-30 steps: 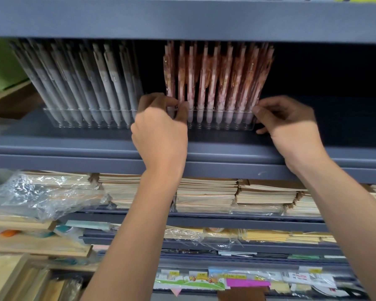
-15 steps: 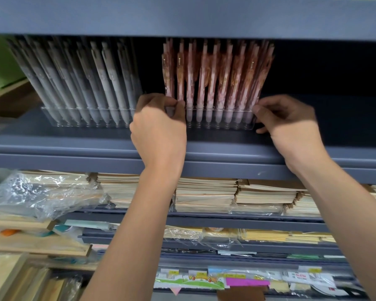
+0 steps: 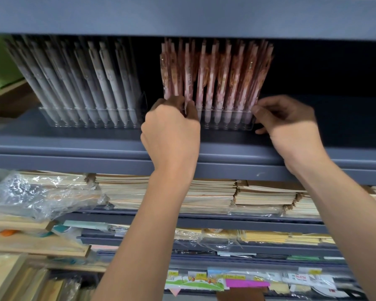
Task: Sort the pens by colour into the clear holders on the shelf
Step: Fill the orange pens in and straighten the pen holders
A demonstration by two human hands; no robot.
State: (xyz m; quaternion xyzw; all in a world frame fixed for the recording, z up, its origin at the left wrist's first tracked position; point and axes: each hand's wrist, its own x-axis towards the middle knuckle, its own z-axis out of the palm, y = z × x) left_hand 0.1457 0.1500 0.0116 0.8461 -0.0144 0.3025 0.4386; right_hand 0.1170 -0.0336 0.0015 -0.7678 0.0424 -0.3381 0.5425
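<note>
Two clear holders stand on the grey shelf (image 3: 74,144). The left holder (image 3: 91,123) carries a row of grey-white pens (image 3: 100,83) leaning left. The right holder (image 3: 226,124) carries pink patterned pens (image 3: 217,77) standing nearly upright. My left hand (image 3: 172,131) grips the left end of the pink holder, thumb and fingers curled at its front edge. My right hand (image 3: 291,122) pinches the holder's right end. The left corner of that holder is hidden behind my left hand.
The shelf above (image 3: 182,16) overhangs the pen tops closely. Dark free shelf space lies right of the pink pens. Below are stacks of notebooks (image 3: 215,196), a crumpled plastic bag (image 3: 37,192) at left, and lower shelves with packaged stationery (image 3: 248,281).
Both hands and the pink holder keep their places relative to each other; the view has shifted slightly and the holder sits a little farther right of the grey one.
</note>
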